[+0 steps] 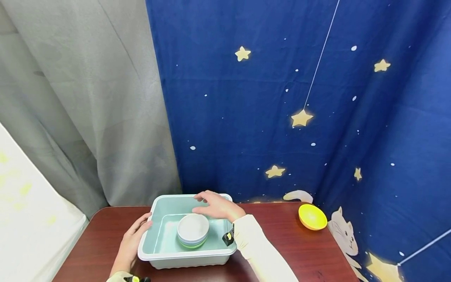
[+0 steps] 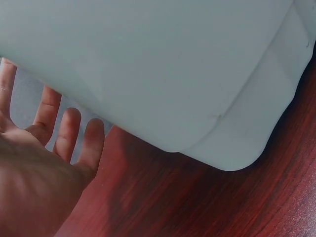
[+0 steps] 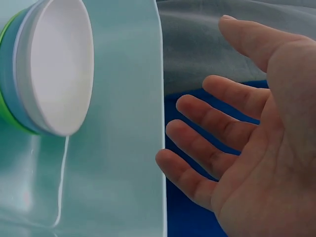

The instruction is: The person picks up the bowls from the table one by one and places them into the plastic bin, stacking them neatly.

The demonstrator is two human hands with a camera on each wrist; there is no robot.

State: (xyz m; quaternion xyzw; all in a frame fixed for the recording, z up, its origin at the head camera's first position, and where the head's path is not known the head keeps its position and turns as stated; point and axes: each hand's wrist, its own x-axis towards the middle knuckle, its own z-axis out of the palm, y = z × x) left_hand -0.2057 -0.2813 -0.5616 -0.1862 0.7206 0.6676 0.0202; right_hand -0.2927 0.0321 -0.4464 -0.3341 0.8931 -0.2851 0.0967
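A stack of nested bowls sits in a pale green plastic basin (image 1: 190, 256): a white bowl (image 1: 193, 227) on top, with a blue bowl (image 3: 22, 64) and a green bowl (image 1: 192, 246) under it. My left hand (image 1: 131, 243) is at the basin's left rim, its fingertips right at the edge. In the left wrist view its fingers (image 2: 69, 131) are spread beside the basin's outer wall. Over the basin's back right part, my right hand (image 1: 217, 205) hovers with fingers extended and nothing in it. The right wrist view shows that palm turned toward the camera, apart from the bowls.
A yellow bowl (image 1: 312, 217) stands near the right edge of the dark red wooden table (image 1: 278, 239). Behind the table hang a grey curtain (image 1: 130, 117) and a blue curtain with stars (image 1: 246, 117). White cloth (image 1: 31, 219) hangs at the left.
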